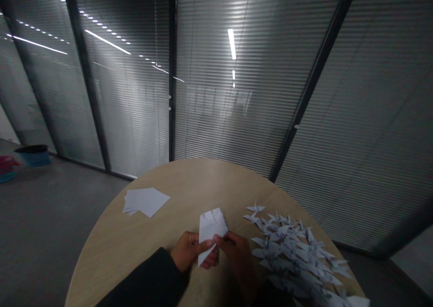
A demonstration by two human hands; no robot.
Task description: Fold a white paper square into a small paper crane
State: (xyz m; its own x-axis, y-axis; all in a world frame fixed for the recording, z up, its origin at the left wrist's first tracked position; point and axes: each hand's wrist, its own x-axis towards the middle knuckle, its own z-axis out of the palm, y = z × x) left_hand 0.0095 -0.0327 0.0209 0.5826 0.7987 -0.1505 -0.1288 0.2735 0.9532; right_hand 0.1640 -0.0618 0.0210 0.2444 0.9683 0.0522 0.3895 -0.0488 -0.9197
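Note:
A partly folded piece of white paper [211, 225] is held above the near middle of the table, its lower end narrowed to a point. Dark marks show near its top edge. My left hand [189, 252] grips it from the left, thumb on the front and fingers behind. From the right, my right hand [237, 248] pinches its right edge, with the two thumbs close together. To the right of my hands lies a large cluster of folded white paper cranes [294, 248]. Several flat white paper sheets [147, 201] lie in a loose stack at the left.
The round wooden table [203, 176] fills the lower middle. Behind it runs a glass partition [233, 117] with blinds and dark frames. A blue bin [35, 157] with a dark top stands on the floor at far left, near a red and teal object [6, 168].

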